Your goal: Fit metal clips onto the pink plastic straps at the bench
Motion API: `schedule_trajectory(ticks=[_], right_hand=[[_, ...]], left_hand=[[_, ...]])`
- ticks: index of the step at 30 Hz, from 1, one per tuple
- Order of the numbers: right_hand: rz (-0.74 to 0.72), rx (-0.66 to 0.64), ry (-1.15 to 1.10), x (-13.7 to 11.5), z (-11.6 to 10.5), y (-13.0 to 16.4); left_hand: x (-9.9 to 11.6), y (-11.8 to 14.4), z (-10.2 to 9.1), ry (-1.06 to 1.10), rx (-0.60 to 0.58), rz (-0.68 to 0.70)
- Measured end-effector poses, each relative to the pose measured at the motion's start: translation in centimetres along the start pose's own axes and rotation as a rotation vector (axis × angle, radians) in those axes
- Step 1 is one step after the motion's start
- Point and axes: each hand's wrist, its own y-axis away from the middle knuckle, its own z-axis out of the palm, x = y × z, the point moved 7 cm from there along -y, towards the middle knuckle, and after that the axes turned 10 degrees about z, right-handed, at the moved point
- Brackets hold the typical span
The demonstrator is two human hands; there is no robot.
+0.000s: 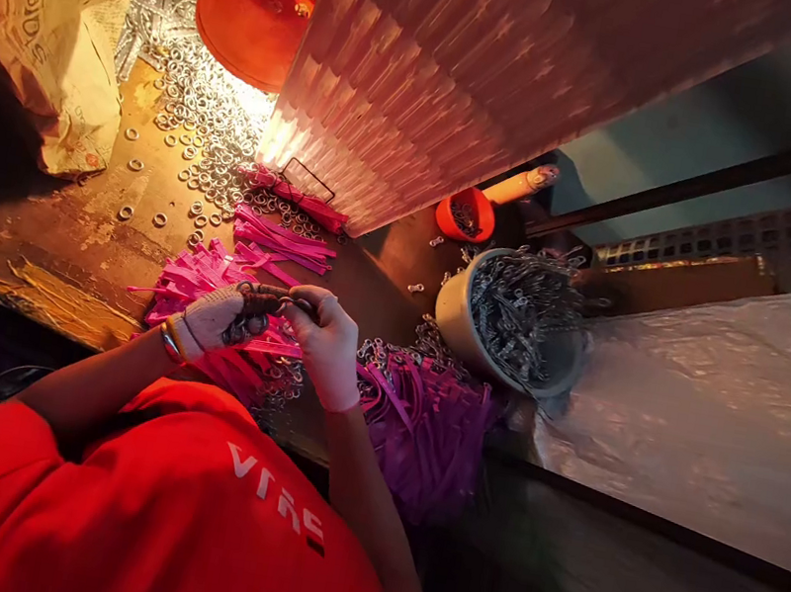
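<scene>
My left hand, in a pale glove with dark finger ends, is closed with its fingers curled. Opposite it, my right hand, in a white glove, pinches with thumb and forefinger. Their fingertips meet at something small and dark that I cannot make out. Beneath and behind the left hand lies a heap of bright pink straps. Purple straps with metal fittings at their ends are piled right of my right wrist, hanging over the table edge. Some metal fittings lie just below the hands.
Loose metal rings are spread under a red lamp. A paper sack stands at left. A ribbed translucent panel slants overhead. At right are a bucket of metal hooks, a small red bowl and plastic sheeting.
</scene>
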Motion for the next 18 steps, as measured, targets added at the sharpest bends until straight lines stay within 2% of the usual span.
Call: schedule_trajectory(ticks=[3,8,13,15,18], right_hand=[[0.027,0.029,-0.012,0.5,-0.5,0.2],[0.129,0.053,-0.091,1.8,-0.4,0.0],[0.282,0.053,-0.326,3.7,0.4,-1.1],[0.359,0.042,-0.458,4.5,0.5,-1.5],[0.349,0.002,-0.526,4.5,0.5,-1.7]], left_hand=[[0.6,0.2,-0.2,-0.098,0.040,0.054],[2.0,0.6,-0.4,-0.319,0.112,0.273],[3.7,1.0,0.0,-0.554,0.186,0.504],[3.9,0.8,-0.4,-0.453,0.199,0.507],[3.0,-0.1,-1.3,-0.213,0.123,0.335]])
